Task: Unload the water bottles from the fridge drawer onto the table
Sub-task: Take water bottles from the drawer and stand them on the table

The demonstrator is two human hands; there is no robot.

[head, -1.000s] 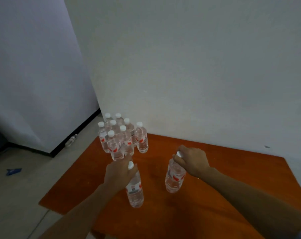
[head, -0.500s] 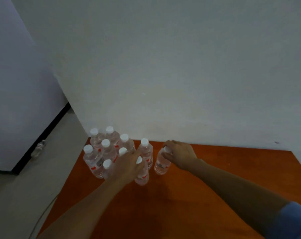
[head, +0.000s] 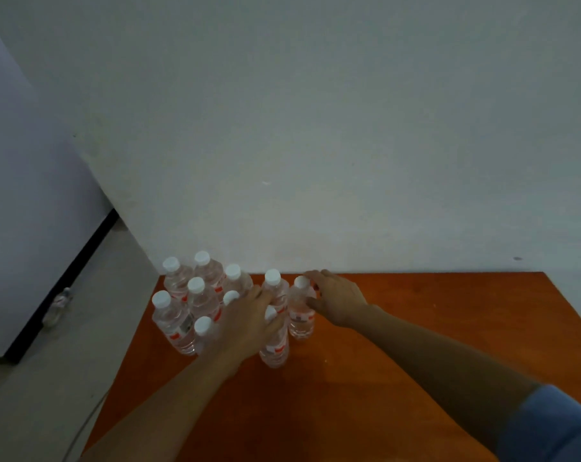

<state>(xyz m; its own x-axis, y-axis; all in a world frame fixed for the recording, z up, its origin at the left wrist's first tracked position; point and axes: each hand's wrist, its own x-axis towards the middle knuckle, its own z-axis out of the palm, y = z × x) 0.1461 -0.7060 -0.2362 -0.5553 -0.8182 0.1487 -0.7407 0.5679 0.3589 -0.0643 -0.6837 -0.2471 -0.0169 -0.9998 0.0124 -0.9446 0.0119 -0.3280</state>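
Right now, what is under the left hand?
A water bottle standing on the table, its white cap peeking past the left hand. Its neck is covered, so the grip is hidden.

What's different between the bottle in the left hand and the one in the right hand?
The left-hand bottle stands nearer the camera; the right-hand bottle stands farther back. The left hand covers most of the left-hand bottle's cap; the right-hand bottle's cap shows whole beside the right hand. Both are clear, white-capped and standing on the table.
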